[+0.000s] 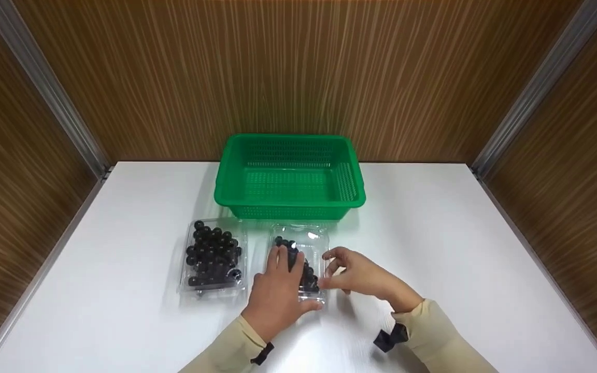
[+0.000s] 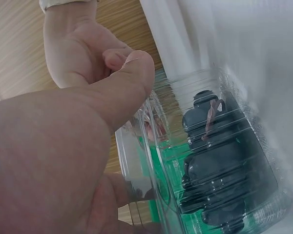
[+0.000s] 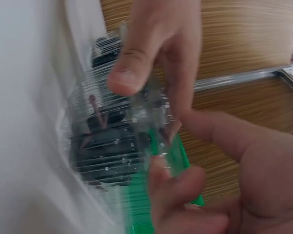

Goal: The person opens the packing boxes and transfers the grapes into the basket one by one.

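Note:
A clear plastic clamshell box (image 1: 313, 235) holding dark grapes (image 1: 309, 280) lies on the white table. My left hand (image 1: 276, 298) rests over the top of this box, its fingers spread and extended, thumb toward the near edge. Beside the box's right edge is my right hand (image 1: 358, 274), with bent fingers and a gap between thumb and fingers; the tips are at the rim. Through the ribbed wall in the left wrist view, the grapes (image 2: 217, 165) show with a reddish-brown stem (image 2: 212, 117). The right wrist view is blurred at the rim.
Left of my hands, a second clear box (image 1: 244, 259) is filled with dark grapes (image 1: 213, 248). Behind both boxes stands a green perforated basket (image 1: 290, 203). Wood-grain panels (image 1: 288, 67) enclose the white table (image 1: 423, 217) at the back and sides.

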The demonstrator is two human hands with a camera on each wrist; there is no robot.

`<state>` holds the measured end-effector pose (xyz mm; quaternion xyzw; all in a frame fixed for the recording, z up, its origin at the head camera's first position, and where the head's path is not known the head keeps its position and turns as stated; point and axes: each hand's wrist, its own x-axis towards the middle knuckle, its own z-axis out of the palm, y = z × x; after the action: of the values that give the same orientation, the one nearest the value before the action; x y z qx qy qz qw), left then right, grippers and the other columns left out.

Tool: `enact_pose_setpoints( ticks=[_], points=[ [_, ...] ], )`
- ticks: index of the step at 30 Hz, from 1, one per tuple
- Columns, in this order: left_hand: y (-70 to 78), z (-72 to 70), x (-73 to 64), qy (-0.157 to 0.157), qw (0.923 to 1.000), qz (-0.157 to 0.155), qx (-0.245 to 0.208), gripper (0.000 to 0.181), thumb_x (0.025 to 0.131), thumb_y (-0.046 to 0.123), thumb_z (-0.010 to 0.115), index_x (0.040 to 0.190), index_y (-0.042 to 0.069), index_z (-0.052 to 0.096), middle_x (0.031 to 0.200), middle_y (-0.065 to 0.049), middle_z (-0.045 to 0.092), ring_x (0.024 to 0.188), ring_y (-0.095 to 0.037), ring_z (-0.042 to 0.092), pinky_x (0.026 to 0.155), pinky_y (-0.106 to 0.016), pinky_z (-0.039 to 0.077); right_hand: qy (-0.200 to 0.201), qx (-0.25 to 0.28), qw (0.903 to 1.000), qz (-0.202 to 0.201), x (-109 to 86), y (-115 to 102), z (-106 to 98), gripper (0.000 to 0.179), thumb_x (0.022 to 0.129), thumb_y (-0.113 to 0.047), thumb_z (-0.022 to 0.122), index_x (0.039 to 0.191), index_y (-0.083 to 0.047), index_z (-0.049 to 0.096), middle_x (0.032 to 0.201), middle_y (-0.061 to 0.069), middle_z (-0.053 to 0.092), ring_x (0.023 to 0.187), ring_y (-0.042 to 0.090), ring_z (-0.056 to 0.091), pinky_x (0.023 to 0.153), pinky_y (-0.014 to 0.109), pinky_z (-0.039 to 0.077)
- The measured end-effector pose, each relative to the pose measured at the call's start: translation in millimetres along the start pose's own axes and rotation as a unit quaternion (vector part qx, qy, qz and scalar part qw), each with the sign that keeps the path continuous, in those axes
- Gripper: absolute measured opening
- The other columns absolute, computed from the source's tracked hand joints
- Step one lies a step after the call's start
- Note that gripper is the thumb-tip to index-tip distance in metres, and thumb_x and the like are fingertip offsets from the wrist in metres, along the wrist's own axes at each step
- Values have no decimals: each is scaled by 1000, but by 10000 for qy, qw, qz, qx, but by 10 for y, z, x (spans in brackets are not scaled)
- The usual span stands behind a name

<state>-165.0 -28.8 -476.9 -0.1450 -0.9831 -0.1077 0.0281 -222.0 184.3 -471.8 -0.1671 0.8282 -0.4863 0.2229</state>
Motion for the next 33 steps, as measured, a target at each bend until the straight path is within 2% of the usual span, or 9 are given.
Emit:
enact_pose_setpoints(
  ticks=[3,7,10,13,20,28,33],
  points=[
    [-9,9,3,59,10000,6,21,107,79,77,70,157,10,44,159,-31,36,150,-46,31,79,-52,60,-276,83,9995,-132,-24,-18,-10,96,87,-17,84,158,5,23,103,8,65,67,12,57,58,27,50],
    [-14,20,2,101,9998,44,180,106,84,79,63,158,8,41,159,-34,35,150,-48,30,79,-52,60,-430,-216,9979,-435,-56,-56,21,119,87,-15,84,166,-7,-4,108,9,61,65,12,58,59,27,51],
    [-21,21,0,87,9996,69,242,104,87,78,60,159,7,39,159,-35,33,150,-50,29,81,-55,60,-655,-731,9927,-707,-73,-63,46,118,87,-15,84,167,-11,-3,112,7,56,67,12,55,62,23,50],
    [-38,12,4,53,9998,68,190,104,87,78,60,160,7,39,159,-35,32,150,-50,29,83,-56,60,-760,-906,9897,-808,-71,-40,58,115,88,-15,84,167,-13,1,114,5,53,67,10,52,62,21,46],
    [-63,-21,3,-76,9999,63,-86,105,85,76,65,160,8,38,160,-34,30,151,-49,27,86,-57,59,-434,-677,9933,-835,-34,24,111,97,90,-3,77,166,-11,17,104,3,57,68,7,50,62,21,46],
    [-58,-36,0,-2,9999,150,56,104,83,76,66,158,8,42,159,-32,36,151,-46,31,79,-54,61,-178,-991,9912,-862,-76,-61,154,92,88,0,77,164,-5,25,97,4,61,73,16,56,65,23,48],
    [-62,-41,3,96,9997,200,85,104,82,75,69,156,6,46,156,-33,40,149,-45,35,74,-51,62,70,-1193,9900,-748,-119,-134,202,87,89,-1,76,163,-5,29,95,2,63,65,11,54,61,24,49]
  ],
)
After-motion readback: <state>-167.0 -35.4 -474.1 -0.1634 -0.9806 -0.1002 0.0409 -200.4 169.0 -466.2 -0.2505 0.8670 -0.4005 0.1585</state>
